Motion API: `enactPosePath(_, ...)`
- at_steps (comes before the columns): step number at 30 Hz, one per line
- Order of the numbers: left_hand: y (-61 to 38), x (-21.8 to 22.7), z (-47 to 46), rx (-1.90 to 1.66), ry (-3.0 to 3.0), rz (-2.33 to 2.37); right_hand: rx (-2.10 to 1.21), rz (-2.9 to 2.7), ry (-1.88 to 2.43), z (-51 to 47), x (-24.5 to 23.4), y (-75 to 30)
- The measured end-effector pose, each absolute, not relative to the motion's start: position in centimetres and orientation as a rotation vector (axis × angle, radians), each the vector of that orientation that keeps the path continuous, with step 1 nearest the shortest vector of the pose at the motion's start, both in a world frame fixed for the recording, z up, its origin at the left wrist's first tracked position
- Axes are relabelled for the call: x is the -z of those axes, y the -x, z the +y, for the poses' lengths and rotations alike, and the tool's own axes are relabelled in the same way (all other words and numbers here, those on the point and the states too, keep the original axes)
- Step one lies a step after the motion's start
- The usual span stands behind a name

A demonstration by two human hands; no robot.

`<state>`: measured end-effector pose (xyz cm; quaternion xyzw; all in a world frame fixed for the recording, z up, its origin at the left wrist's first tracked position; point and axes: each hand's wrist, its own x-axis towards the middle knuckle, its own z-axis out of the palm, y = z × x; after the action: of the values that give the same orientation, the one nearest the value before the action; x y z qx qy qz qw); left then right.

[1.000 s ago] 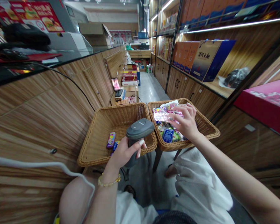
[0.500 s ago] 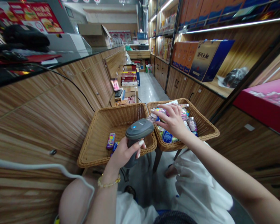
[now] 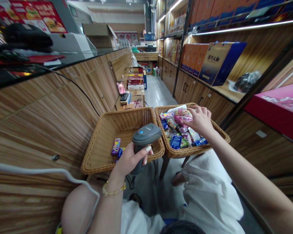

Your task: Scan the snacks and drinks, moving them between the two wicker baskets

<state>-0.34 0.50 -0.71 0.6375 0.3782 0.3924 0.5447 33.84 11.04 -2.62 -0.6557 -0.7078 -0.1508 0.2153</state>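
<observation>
My left hand [image 3: 129,159] is shut around the handle of a grey handheld barcode scanner [image 3: 146,135], holding it over the front corner of the left wicker basket [image 3: 100,143]. A small purple packet [image 3: 116,146] and a blue packet lie on that basket's floor. My right hand [image 3: 200,120] reaches into the right wicker basket [image 3: 178,152], its fingertips pinching a pink sweet packet [image 3: 183,119]. Beneath it lies a heap of colourful snack packets [image 3: 175,142].
Both baskets stand on a stand beside a wood-grain counter [image 3: 39,113] with a glass top. A white cable [image 3: 39,170] runs across the counter front. Shelves with boxed goods line the right side, and a tiled aisle runs ahead.
My right hand has moved right and toward the basket's far rim, and the packets in the basket have shifted. My left hand and the scanner have stayed nearly still.
</observation>
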Motion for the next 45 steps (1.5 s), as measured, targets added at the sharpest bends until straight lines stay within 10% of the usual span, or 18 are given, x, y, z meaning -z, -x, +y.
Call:
enactPosePath(16, 0.3, 0.7, 0.5, -0.933, -1.499, 0.890, 0.251, -2.064, 2.315, 11.6, 3.6, -34.4)
enactPosePath(45, 0.0, -0.2, 0.1, -0.951, -1.449, 0.900, 0.516, -2.087, 1.766, 8.0, 3.5, -33.8)
